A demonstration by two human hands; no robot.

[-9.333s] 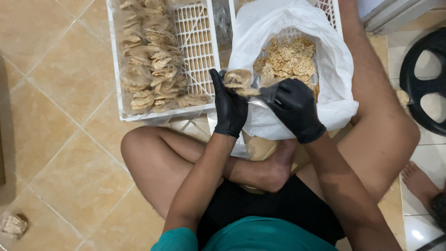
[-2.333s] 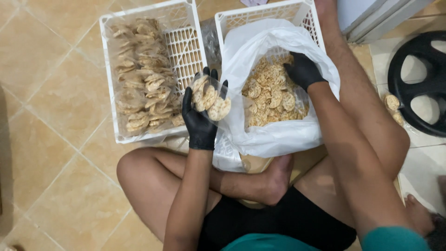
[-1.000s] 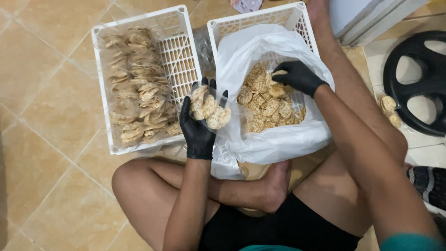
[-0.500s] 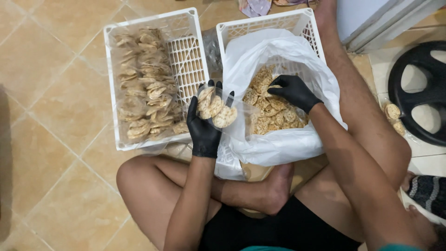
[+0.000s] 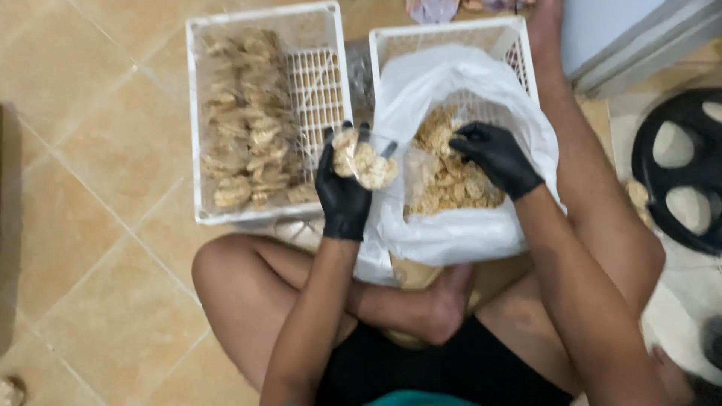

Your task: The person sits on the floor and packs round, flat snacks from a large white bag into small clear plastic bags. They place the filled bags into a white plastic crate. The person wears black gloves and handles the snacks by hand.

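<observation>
The right hand [image 5: 492, 154] has dipped deeper into the bag [image 5: 459, 233], fingers closing on crackers [image 5: 451, 188]; the left hand [image 5: 342, 192] clamps a stack [image 5: 365, 159] at frame centre.

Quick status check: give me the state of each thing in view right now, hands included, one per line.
left hand: gloved in black, closed around a small stack of crackers.
right hand: gloved in black, down in the white plastic bag, fingers on the loose crackers.
white plastic bag: open, partly filled, sitting in the right basket.
left basket: holds rows of crackers along its left side, right side bare.
</observation>
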